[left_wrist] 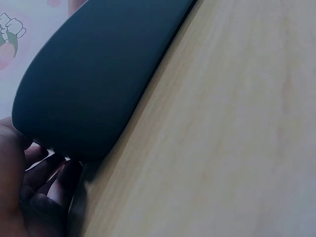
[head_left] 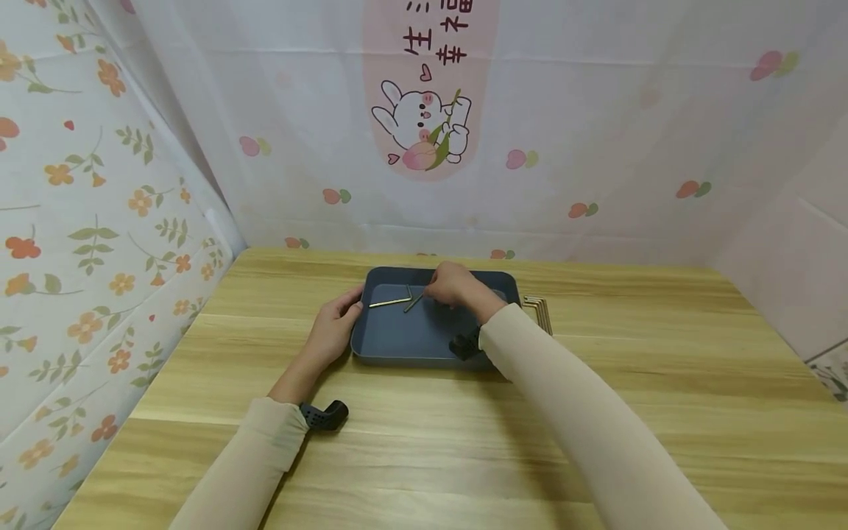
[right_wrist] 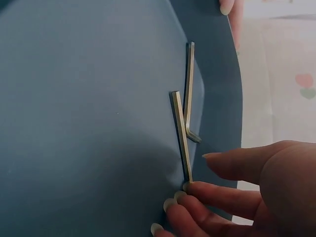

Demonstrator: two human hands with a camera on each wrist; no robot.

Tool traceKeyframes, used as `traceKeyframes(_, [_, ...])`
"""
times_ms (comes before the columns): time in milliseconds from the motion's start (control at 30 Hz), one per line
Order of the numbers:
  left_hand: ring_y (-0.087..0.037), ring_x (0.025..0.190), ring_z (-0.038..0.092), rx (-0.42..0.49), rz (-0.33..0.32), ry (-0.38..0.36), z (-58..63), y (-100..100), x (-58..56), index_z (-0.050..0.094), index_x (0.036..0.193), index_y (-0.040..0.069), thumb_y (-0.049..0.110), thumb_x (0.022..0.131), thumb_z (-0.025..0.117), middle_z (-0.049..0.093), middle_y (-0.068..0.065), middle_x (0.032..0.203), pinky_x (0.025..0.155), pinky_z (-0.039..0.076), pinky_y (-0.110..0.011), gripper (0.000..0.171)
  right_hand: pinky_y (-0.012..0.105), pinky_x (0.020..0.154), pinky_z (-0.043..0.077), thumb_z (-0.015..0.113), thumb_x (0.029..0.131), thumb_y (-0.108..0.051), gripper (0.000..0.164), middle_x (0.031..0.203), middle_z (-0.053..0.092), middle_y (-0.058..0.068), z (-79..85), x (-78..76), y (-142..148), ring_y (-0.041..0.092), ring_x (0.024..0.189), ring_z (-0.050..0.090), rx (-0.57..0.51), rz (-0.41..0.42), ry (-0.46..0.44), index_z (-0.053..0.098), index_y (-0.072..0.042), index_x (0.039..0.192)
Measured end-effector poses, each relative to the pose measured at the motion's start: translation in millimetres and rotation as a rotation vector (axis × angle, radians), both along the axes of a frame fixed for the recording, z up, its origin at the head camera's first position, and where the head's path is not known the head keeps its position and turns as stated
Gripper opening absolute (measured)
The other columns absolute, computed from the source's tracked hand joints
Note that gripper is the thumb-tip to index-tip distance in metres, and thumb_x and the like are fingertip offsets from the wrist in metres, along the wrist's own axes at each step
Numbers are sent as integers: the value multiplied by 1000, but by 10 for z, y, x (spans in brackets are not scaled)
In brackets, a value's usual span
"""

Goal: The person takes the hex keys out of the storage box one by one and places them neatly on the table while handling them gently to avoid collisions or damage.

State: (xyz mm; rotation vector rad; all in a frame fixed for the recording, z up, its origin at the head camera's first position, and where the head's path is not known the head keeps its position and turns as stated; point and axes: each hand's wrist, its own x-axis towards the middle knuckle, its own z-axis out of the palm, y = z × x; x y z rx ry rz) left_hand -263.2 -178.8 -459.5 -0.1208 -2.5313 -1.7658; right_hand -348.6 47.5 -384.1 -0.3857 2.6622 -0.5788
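A blue-grey tray (head_left: 397, 338) lies on the table. My left hand (head_left: 336, 324) holds its left wall, with the thumb at the rim and the fingers outside; in the left wrist view those fingers (left_wrist: 43, 177) bend against the tray's side. Inside the tray, one L-shaped hex key (right_wrist: 190, 84) lies by the far left wall. A second, thicker hex key (right_wrist: 180, 133) lies close beside it. My right hand (head_left: 457, 285) reaches into the tray, its index fingertip touching the end of the thicker key. The thumb stands apart from that key, whose near end is hidden behind the fingers.
Several nested hex keys (head_left: 542, 313) lie on the wooden table (head_left: 424, 456) just right of the tray, partly hidden by the right forearm. Behind the table hangs a white printed cloth (head_left: 596, 147), and a floral cloth (head_left: 99, 221) hangs at the left.
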Motion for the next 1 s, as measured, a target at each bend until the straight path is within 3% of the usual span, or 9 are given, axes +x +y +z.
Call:
traceKeyframes(100, [-29,153,34,3,2,2,4,0,-5,44,154,7,19,108,44,44,-15,159,126,29,-48,47,28,51,41,58,101,-22,46,47,33,-5,-21,-26,-35,12,44,40,5,-28,14,54,-12,56])
traceKeyframes(200, [-30,153,32,14,-1,-8,37,8,11,43,154,4,16,108,44,43,-16,159,126,27,-48,47,29,51,39,59,100,-20,51,46,33,-4,-37,-37,-74,13,44,38,19,-48,43,41,-16,52])
traceKeyframes(467, [-34,153,32,-7,-14,-36,367,101,210,39,153,-4,10,108,42,40,-22,159,126,28,-49,47,30,50,42,64,94,-23,26,64,53,3,-22,27,-148,18,57,53,28,-159,94,60,-11,72])
traceKeyframes(533, [-35,153,32,-10,-16,-35,389,110,225,39,153,-4,10,108,42,40,-23,159,125,29,-50,47,30,49,43,65,94,-23,22,66,57,4,-16,43,-158,18,58,55,31,-172,100,65,-10,77])
traceKeyframes(767, [-31,152,35,-4,-5,18,11,8,13,44,153,4,15,108,43,44,-17,158,124,31,-50,47,29,46,45,72,89,-20,18,65,57,4,-9,41,-180,18,55,59,44,-175,65,66,-9,78])
traceKeyframes(1000, [-30,152,34,-11,-5,9,18,8,8,43,153,3,16,108,43,44,-16,158,125,30,-49,47,28,48,51,72,89,-16,13,74,59,7,-16,29,-144,20,57,64,32,-158,29,68,-5,85])
